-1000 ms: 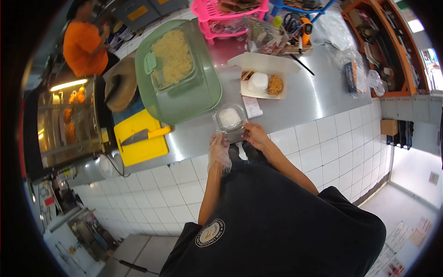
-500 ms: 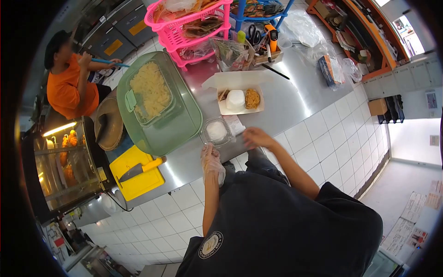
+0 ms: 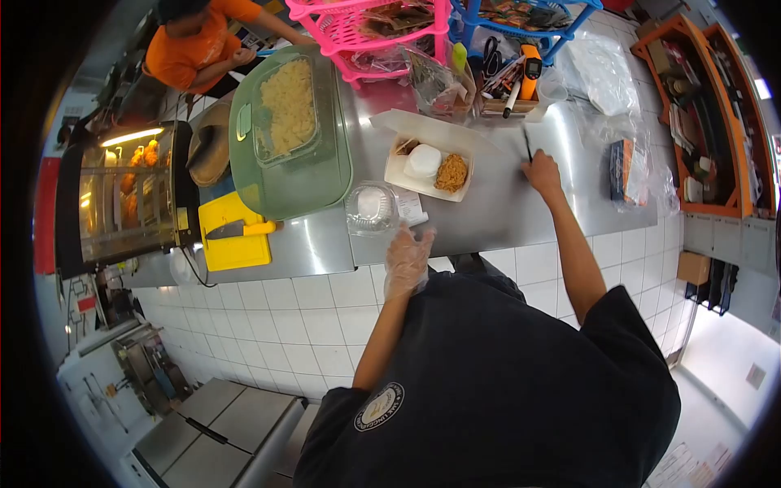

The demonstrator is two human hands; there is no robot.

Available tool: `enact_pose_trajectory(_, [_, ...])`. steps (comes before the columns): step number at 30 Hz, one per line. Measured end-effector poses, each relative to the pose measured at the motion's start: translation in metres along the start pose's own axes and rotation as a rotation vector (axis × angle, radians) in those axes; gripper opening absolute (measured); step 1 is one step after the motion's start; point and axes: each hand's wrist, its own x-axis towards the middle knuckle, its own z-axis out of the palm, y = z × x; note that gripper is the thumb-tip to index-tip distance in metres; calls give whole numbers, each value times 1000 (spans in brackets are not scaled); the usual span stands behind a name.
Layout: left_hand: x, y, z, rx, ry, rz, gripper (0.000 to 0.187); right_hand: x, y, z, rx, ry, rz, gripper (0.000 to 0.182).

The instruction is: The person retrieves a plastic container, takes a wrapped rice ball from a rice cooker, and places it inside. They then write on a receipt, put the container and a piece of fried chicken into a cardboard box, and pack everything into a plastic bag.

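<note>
My left hand (image 3: 408, 254), in a thin clear glove, hovers open at the steel counter's (image 3: 496, 203) front edge, just right of a clear lidded tub of white rice (image 3: 371, 206). My right hand (image 3: 543, 172) is stretched far to the right on the counter, its fingers closed around a thin black pen (image 3: 526, 145). Between the hands lies an open white takeaway box (image 3: 429, 167) with a white rice mound and fried noodles. A paper slip (image 3: 411, 206) lies beside the tub.
A large green lidded bin of noodles (image 3: 291, 128) stands at the left, next to a yellow cutting board with a knife (image 3: 233, 233) and a heated display case (image 3: 122, 195). Pink (image 3: 366, 24) and blue racks, a tool holder (image 3: 512, 77) and bags line the back. A person in orange (image 3: 203, 37) works behind.
Both hands have left the rice tub. My right hand swung right across the counter to the black pen; my left hand drew back to the counter edge.
</note>
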Motion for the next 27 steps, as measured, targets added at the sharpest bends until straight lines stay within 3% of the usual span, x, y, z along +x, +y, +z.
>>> enact_pose_trajectory(3, [9, 11, 22, 126, 160, -161, 81, -48, 3, -42, 355, 34, 51, 28])
enact_pose_trajectory(5, [16, 14, 27, 100, 159, -217, 77, -82, 2, -52, 525, 29, 30, 30])
enact_pose_trajectory(7, [22, 12, 32, 91, 183, -251, 74, -98, 12, -19, 532, -42, -53, 30])
enact_pose_trajectory(9, [30, 4, 41, 97, 230, -263, 72, -121, -10, -11, 657, -359, -283, 30])
enact_pose_trajectory(12, [32, -18, 62, -80, 300, -201, 65, -143, -73, 15, 583, -470, -473, 36])
enact_pose_trajectory(15, [25, -29, 66, -710, 38, -347, 45, -138, -127, 37, 477, -545, -438, 43])
enact_pose_trajectory(18, [4, -4, 47, -677, 38, -373, 29, -122, -144, 77, 598, -668, -342, 45])
enact_pose_trajectory(21, [-3, -20, 59, -791, 88, -346, 28, -128, -144, 72, 688, -665, -394, 45])
enact_pose_trajectory(24, [-10, -9, 85, -1330, 306, 53, 45, -148, -135, 22, 775, -528, -475, 42])
enact_pose_trajectory(27, [-22, 32, 69, -1270, -55, 48, 65, -161, -106, -9, 970, -367, -302, 35])
